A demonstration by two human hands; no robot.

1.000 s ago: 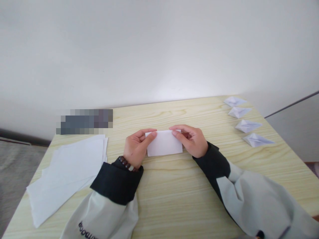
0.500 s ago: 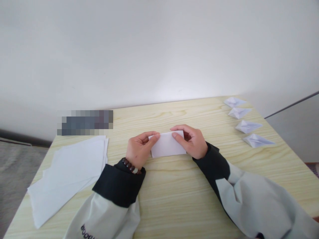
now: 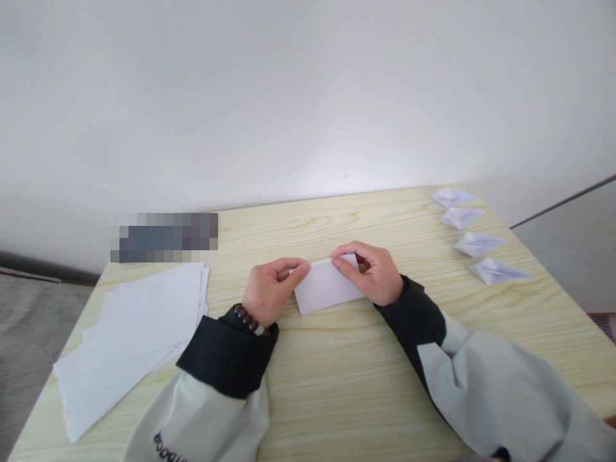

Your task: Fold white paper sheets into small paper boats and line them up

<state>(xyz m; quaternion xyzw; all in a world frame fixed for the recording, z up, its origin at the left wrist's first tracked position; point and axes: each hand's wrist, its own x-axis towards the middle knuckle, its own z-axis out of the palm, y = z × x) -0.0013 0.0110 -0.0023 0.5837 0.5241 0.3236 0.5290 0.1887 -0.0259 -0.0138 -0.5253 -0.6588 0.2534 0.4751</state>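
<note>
A small white rectangle of folded paper (image 3: 327,287) is held between my two hands over the middle of the table. My left hand (image 3: 273,289) pinches its upper left corner, thumb on the near face and fingers curled behind. Along the top edge near the right corner, my right hand (image 3: 369,271) grips it the same way. The paper is slightly tilted, its left end lower and nearer to me. Fingertips behind the sheet are hidden.
On the left lies a loose stack of white paper sheets (image 3: 149,314). A pixelated dark object (image 3: 166,237) is behind it. Several folded white paper shapes (image 3: 495,271) form a row along the right side of the wooden table (image 3: 327,385). A white wall (image 3: 308,96) rises at the back.
The folded paper has turned a little, its lower left corner coming down toward me. My right hand has shifted very slightly to the right; both hands keep their hold.
</note>
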